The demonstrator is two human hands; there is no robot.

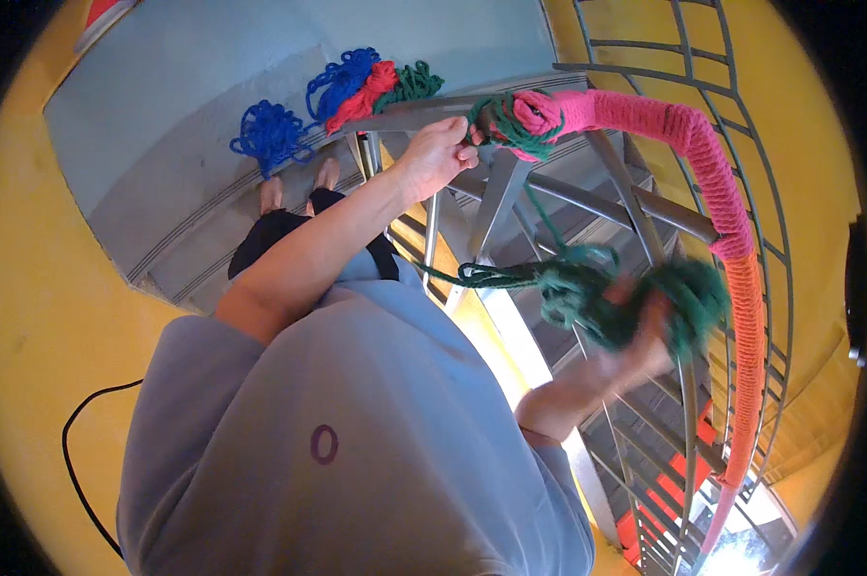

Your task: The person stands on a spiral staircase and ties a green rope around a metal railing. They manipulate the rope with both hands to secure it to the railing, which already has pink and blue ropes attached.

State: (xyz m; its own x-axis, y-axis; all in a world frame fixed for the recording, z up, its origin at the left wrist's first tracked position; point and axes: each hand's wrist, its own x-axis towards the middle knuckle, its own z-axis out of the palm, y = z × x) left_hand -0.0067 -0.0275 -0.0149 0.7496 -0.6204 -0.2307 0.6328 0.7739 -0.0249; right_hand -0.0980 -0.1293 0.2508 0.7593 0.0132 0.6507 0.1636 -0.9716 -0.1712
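Observation:
My left hand (pixel 437 158) is closed beside the end of the metal handrail, its fingertips pinching the green yarn (pixel 491 123) where it loops around the rail. Just past those loops, a bunched pink yarn end (pixel 537 113) sits on the rail. My right hand (pixel 644 336), smeared by motion, grips a thick bundle of green yarn (pixel 688 302) below the rail. From that bundle, one strand (pixel 546 216) runs up toward the wrapped end, and looser strands trail left toward my waist. Pink yarn wrapping (pixel 678 130) covers the rail's curve, followed by orange wrapping (pixel 745 355) farther down.
Blue yarn hanks (pixel 270 134), a red hank (pixel 364 96) and another green hank (pixel 412 84) lie on the grey landing (pixel 193 58). Metal balusters (pixel 500 192) stand under the handrail. Grey stairs descend at the right, beside yellow walls (pixel 798 144) and a metal grille (pixel 740 106).

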